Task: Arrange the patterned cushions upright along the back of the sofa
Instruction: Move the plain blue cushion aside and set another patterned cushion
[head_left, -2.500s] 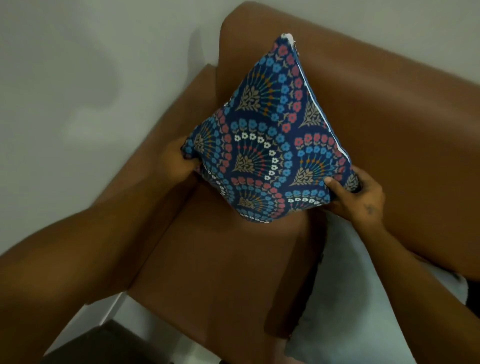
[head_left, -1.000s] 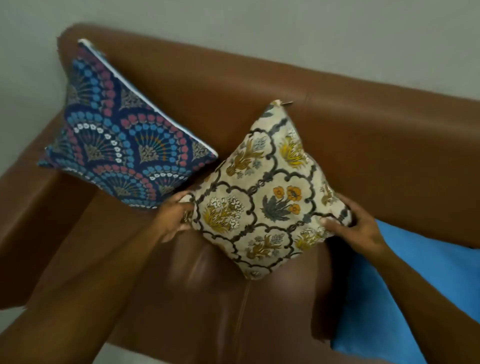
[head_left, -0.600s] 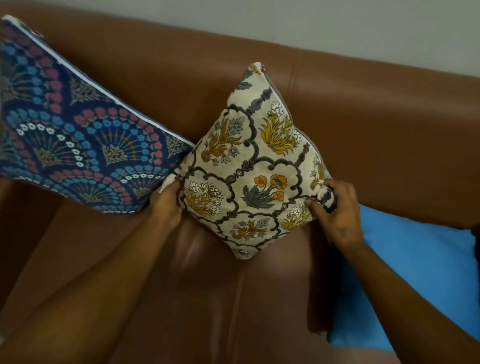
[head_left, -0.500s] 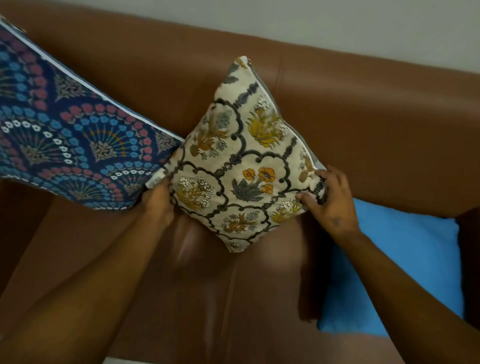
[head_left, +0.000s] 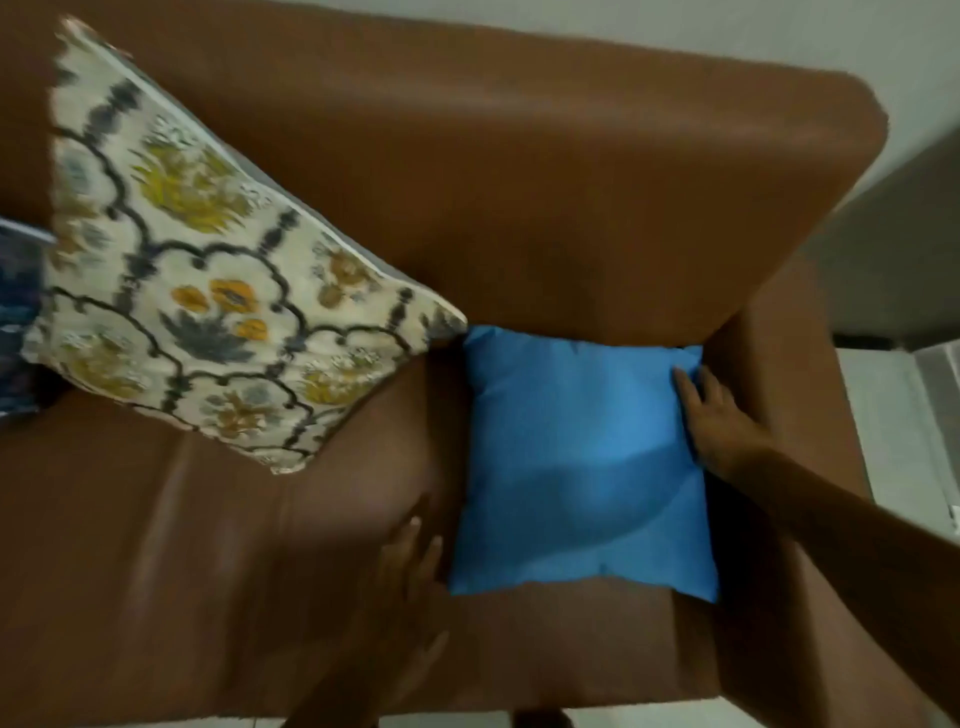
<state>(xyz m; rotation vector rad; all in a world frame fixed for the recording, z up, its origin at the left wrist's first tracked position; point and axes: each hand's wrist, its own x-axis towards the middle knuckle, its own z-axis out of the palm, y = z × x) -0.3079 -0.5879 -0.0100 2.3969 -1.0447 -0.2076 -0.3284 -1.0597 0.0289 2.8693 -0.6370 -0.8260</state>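
A cream floral cushion (head_left: 208, 291) leans on one corner against the brown sofa back (head_left: 545, 171), with no hand on it. At the far left edge, a sliver of the dark blue patterned cushion (head_left: 15, 312) shows beside it. A plain blue cushion (head_left: 576, 452) lies flat on the seat at the right. My left hand (head_left: 410, 561) is open, fingers spread, at the blue cushion's left edge. My right hand (head_left: 717, 421) rests open on its right edge by the armrest.
The sofa's right armrest (head_left: 810, 415) hems in the blue cushion. The brown seat (head_left: 208, 545) spreads in front of the floral cushion. A pale wall and light floor (head_left: 898, 415) lie beyond the sofa's right end.
Both hands let go of the floral cushion, which stays propped against the sofa back. They moved right to the edges of the blue cushion, and my view swung right.
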